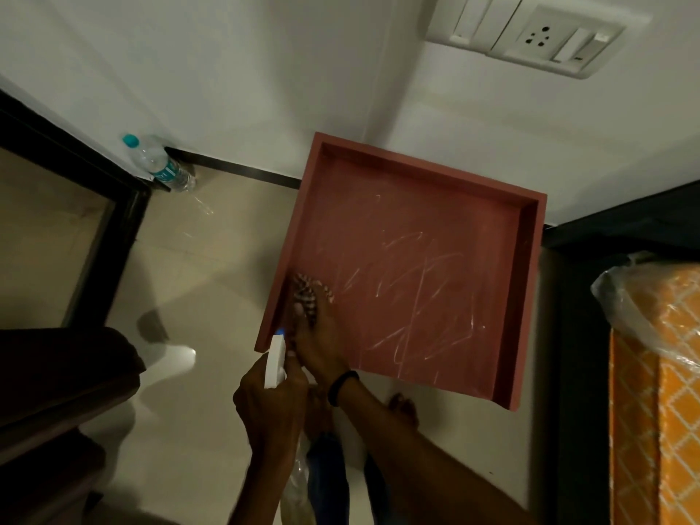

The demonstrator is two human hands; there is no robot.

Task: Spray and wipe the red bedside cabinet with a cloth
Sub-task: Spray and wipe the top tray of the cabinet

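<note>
The red bedside cabinet [435, 206] stands against the white wall, its recessed top streaked with pale scratch-like marks. My right hand [322, 346] presses a striped cloth [308, 293] onto the top's near-left corner, beside the raised left rim. A black band circles that wrist. My left hand [271, 407] grips a spray bottle with a white head [275, 361] just off the cabinet's near-left corner; the clear bottle body hangs below my fist.
A clear water bottle [159, 162] with a teal cap stands on the floor by the wall, at a dark door frame [113, 236]. An orange patterned mattress in plastic wrap [659, 373] lies right. A switch and socket plate [530, 32] is on the wall. My bare feet [403, 409] stand below the cabinet.
</note>
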